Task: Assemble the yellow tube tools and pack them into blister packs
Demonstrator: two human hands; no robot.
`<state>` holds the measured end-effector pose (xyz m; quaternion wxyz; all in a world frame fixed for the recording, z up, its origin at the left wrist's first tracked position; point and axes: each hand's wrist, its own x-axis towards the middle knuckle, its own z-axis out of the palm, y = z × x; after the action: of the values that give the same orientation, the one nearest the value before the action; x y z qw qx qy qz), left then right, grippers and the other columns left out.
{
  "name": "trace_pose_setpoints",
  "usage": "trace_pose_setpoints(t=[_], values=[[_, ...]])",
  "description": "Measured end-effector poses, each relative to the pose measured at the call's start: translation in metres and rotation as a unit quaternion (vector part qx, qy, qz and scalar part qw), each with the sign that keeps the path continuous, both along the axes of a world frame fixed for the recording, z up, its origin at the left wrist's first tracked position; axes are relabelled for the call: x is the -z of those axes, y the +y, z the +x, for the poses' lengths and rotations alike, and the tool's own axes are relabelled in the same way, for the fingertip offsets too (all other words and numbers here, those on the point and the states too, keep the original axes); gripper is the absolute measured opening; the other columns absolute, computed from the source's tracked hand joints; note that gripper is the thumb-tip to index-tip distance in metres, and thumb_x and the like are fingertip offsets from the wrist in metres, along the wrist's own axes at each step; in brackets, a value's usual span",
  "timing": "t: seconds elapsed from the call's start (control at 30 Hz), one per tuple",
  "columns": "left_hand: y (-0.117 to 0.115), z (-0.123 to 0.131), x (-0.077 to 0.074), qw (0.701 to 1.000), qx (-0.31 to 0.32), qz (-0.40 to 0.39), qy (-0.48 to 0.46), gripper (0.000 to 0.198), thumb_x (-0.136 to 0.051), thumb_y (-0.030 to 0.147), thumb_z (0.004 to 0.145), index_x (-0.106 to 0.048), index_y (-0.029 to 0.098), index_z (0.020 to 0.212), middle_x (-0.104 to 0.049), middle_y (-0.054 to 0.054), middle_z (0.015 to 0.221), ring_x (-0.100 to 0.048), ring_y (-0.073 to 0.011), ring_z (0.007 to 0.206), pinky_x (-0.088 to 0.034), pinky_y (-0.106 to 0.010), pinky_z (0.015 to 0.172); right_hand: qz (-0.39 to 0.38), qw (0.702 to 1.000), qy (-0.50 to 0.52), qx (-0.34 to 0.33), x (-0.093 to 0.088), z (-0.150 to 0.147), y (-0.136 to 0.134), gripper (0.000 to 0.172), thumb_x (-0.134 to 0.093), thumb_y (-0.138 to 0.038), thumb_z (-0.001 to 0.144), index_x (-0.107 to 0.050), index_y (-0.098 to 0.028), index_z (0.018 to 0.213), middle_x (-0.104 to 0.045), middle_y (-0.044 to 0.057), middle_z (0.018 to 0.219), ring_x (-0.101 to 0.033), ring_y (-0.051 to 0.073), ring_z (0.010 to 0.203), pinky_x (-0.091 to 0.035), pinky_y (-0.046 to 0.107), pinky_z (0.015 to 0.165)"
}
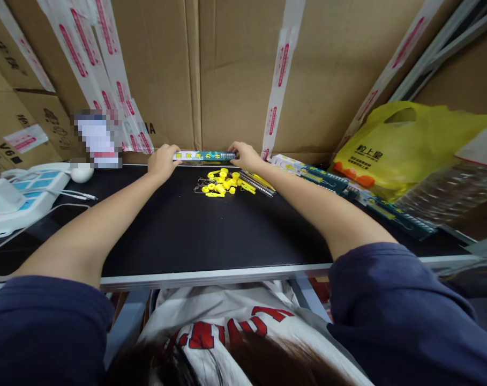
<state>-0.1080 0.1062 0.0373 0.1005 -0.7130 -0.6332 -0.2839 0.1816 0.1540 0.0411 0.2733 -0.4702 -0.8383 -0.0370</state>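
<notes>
Along the far edge of the tabletop (211, 236), I have a slim box (205, 156) held lengthwise between two hands, a printed side toward me. My left hand (164, 162) pinches its left end, fingers over the top and thumb low on the near side; my right hand (245, 155) pinches the right end in much the same way. From up here I cannot tell whether the slim box rests on the tabletop or hangs just above it.

Just nearer than that, around the middle of the far edge, I see a loose pile of yellow parts (223, 182), with wire hooks (202, 183) poking out on its left. Rods (264, 187) lie slantwise on its right side.

Toward the far right corner lie other boxes (404, 214), with a yellow bag (407, 145) beside them and clear plastic (436, 185) in front of it. Over at the left edge sits a power strip (46, 187), a white ball (81, 172) near it and a blurred screen (98, 139) by the cartons (235, 80), which stand behind the far edge.
</notes>
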Motion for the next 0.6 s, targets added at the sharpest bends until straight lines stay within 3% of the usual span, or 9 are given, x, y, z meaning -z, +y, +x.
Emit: trace_pose_setpoints(t=[0.13, 0.3, 0.5, 0.6], values=[[0.015, 0.003, 0.007, 0.999, -0.012, -0.035, -0.019, 0.033, -0.07, 0.024, 0.077, -0.068, 0.02, 0.11, -0.054, -0.013, 0.127, -0.061, -0.0307, 0.104, -0.048, -0.044, 0.092, -0.018, 0.993, -0.118, 0.024, 0.006, -0.009, 0.013, 0.038, -0.06, -0.013, 0.082, -0.063, -0.014, 0.12, -0.066, 0.013, 0.121, -0.061, 0.028, 0.113, -0.049, 0.041, 0.099], [0.026, 0.014, 0.015, 0.996, -0.031, -0.025, -0.08, 0.036, -0.068, 0.015, 0.075, -0.061, 0.018, 0.111, -0.059, -0.013, 0.121, -0.062, -0.027, 0.103, -0.047, -0.039, 0.093, -0.032, 0.985, -0.145, 0.083, 0.005, -0.01, 0.013, 0.034, -0.053, -0.009, 0.085, -0.069, -0.014, 0.115, -0.057, 0.017, 0.129, -0.065, 0.031, 0.106, -0.051, 0.042, 0.094], [0.035, 0.012, 0.021, 0.994, -0.018, -0.009, -0.107, 0.008, -0.062, 0.013, 0.077, -0.058, 0.019, 0.083, -0.066, -0.008, 0.102, -0.06, -0.0226, 0.101, -0.047, -0.035, 0.094, -0.036, 0.98, -0.169, 0.099, 0.003, -0.009, 0.009, 0.038, -0.048, -0.005, 0.086, -0.069, -0.015, 0.116, -0.059, 0.016, 0.126, -0.063, 0.029, 0.111, -0.051, 0.038, 0.094], [0.033, 0.011, 0.02, 0.994, -0.023, -0.014, -0.106, 0.005, -0.06, 0.017, 0.079, -0.058, 0.019, 0.082, -0.066, -0.008, 0.1, -0.06, -0.0227, 0.102, -0.047, -0.035, 0.095, -0.034, 0.981, -0.168, 0.094, 0.003, -0.011, 0.009, 0.039, -0.05, -0.006, 0.086, -0.066, -0.015, 0.12, -0.061, 0.015, 0.125, -0.063, 0.028, 0.111, -0.051, 0.038, 0.094]])
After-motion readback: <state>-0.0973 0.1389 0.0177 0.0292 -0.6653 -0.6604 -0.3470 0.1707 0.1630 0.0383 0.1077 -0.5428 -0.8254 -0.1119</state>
